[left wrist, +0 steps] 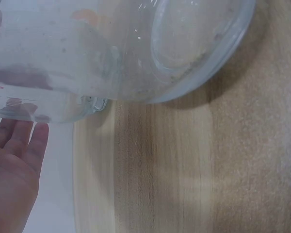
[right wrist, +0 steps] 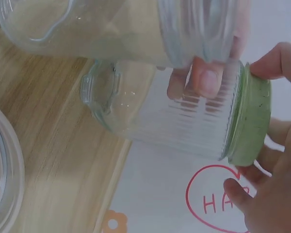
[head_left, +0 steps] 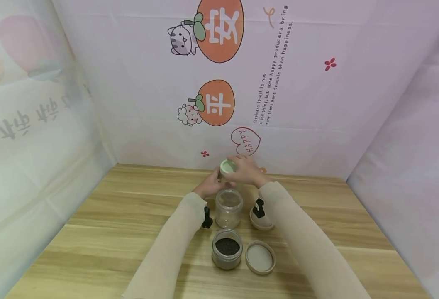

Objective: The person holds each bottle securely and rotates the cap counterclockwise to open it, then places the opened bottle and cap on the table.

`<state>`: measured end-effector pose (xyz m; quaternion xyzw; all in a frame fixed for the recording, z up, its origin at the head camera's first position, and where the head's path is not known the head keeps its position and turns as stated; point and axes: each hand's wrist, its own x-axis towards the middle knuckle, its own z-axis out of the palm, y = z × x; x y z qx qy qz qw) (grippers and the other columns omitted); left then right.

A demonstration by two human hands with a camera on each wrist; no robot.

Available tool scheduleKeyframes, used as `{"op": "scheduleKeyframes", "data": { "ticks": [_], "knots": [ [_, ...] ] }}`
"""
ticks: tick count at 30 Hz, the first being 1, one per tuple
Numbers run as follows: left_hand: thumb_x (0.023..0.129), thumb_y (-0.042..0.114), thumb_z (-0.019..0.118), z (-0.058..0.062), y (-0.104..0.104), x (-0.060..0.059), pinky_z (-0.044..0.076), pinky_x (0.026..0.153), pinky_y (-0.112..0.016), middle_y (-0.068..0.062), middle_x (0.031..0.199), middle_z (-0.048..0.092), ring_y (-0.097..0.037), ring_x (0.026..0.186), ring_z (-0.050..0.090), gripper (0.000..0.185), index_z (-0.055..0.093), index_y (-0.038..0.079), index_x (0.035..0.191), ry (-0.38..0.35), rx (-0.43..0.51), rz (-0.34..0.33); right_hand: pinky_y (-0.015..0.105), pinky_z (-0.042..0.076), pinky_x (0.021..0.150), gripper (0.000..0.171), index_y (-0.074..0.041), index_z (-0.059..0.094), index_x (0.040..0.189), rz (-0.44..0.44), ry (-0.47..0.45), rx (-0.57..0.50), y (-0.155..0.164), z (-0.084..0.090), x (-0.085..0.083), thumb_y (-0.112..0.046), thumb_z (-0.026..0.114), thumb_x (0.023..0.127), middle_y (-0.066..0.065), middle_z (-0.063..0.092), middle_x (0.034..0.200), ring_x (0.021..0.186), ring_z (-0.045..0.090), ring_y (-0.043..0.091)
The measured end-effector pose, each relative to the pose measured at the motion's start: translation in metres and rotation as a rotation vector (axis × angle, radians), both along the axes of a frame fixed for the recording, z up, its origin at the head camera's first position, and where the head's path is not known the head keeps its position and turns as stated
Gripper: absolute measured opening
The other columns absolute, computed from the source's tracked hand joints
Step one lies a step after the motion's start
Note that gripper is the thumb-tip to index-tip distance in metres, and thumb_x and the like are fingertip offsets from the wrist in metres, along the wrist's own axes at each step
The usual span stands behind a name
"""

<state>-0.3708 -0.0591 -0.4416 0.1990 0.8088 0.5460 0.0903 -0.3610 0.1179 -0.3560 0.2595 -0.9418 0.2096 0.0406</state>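
Observation:
Near the back edge of the table, my left hand holds a ribbed glass jar from the side. My right hand grips its green lid, with the thumb and fingers spread around the rim in the right wrist view. The lid sits on the jar's mouth, and the jar is raised off the table. Seen through the glass, the left fingers touch the jar's wall. Just in front stands a larger uncovered clear jar, partly blocking both wrist views.
Nearer me is a low jar with dark grains inside. Beside it lies a pale round lid, and another pale lid lies farther back, partly behind the right wrist. A printed cloth wall rises behind the wooden table.

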Motion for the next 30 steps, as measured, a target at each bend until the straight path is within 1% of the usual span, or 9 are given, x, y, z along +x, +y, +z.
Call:
{"op": "scheduleKeyframes", "data": {
  "ticks": [4,9,12,15,17,22,27,29,30],
  "knots": [
    [0.092,0.034,0.075,0.001,0.001,0.0,0.032,0.113,-0.056,-0.005,0.159,0.032,-0.029,0.142,0.034,0.083,0.025,0.022,0.157,0.022,0.036,-0.024,0.053,0.042,0.1,0.079,-0.003,0.049,0.146,-0.01,-0.018,-0.02,0.001,-0.001,0.0,-0.045,0.073,0.083,0.019,0.048,0.145,0.127,0.044,0.035],
    [0.094,0.016,0.071,0.013,0.001,0.011,0.032,0.113,-0.054,-0.01,0.154,0.041,-0.032,0.14,0.039,0.072,0.031,0.014,0.154,0.042,0.123,-0.08,0.05,0.046,0.09,0.089,-0.005,0.051,0.144,-0.141,-0.027,-0.011,-0.004,-0.003,0.004,-0.063,0.073,0.08,0.018,0.048,0.137,0.113,0.048,0.03],
    [0.095,0.016,0.071,0.025,-0.001,0.023,0.032,0.113,-0.057,-0.012,0.157,0.035,-0.035,0.141,0.035,0.075,0.027,0.013,0.156,0.002,0.104,-0.053,0.05,0.046,0.089,0.089,-0.004,0.051,0.143,-0.183,-0.013,-0.008,-0.006,-0.003,0.006,-0.063,0.073,0.08,0.018,0.05,0.134,0.109,0.049,0.03],
    [0.095,0.018,0.072,0.028,-0.002,0.026,0.03,0.112,-0.06,-0.014,0.161,0.028,-0.038,0.144,0.03,0.081,0.022,0.012,0.158,-0.02,0.075,-0.033,0.05,0.046,0.091,0.085,-0.004,0.051,0.144,-0.176,0.01,-0.007,-0.007,-0.002,0.006,-0.057,0.073,0.081,0.019,0.051,0.135,0.113,0.049,0.031],
    [0.095,0.019,0.072,0.026,-0.001,0.025,0.028,0.113,-0.061,-0.015,0.162,0.026,-0.039,0.145,0.028,0.082,0.021,0.012,0.159,-0.026,0.075,-0.027,0.05,0.045,0.094,0.083,-0.004,0.05,0.145,-0.156,0.026,-0.006,-0.007,-0.003,0.005,-0.053,0.072,0.082,0.02,0.053,0.137,0.116,0.048,0.033],
    [0.094,0.024,0.073,0.009,0.002,0.01,0.026,0.114,-0.059,-0.01,0.163,0.025,-0.035,0.146,0.026,0.084,0.021,0.017,0.159,-0.018,0.063,-0.005,0.05,0.042,0.099,0.079,-0.001,0.051,0.144,-0.099,0.05,-0.005,-0.005,-0.002,0.003,-0.047,0.07,0.083,0.019,0.056,0.137,0.12,0.048,0.034],
    [0.09,0.038,0.076,-0.001,0.001,0.002,0.028,0.114,-0.059,-0.006,0.164,0.024,-0.033,0.146,0.026,0.09,0.02,0.025,0.159,-0.013,0.018,0.008,0.041,0.047,0.079,0.065,0.003,0.058,0.133,-0.025,0.079,-0.084,-0.004,0.005,0.001,-0.035,0.072,0.082,0.017,0.064,0.111,0.095,0.054,0.028],
    [0.089,0.042,0.077,-0.002,0.0,0.0,0.029,0.113,-0.059,-0.005,0.163,0.024,-0.034,0.146,0.027,0.094,0.018,0.028,0.16,-0.011,0.018,0.003,0.038,0.046,0.072,0.062,0.004,0.059,0.131,-0.013,0.089,-0.116,-0.003,0.01,0.0,-0.031,0.075,0.082,0.016,0.062,0.105,0.088,0.051,0.027],
    [0.088,0.045,0.077,-0.003,0.0,0.0,0.03,0.113,-0.059,-0.004,0.163,0.025,-0.033,0.145,0.028,0.095,0.017,0.03,0.16,-0.013,0.017,0.001,0.037,0.046,0.071,0.063,0.004,0.059,0.132,-0.014,0.093,-0.123,-0.003,0.013,-0.001,-0.03,0.076,0.082,0.017,0.062,0.108,0.089,0.051,0.027]
  ]
}}
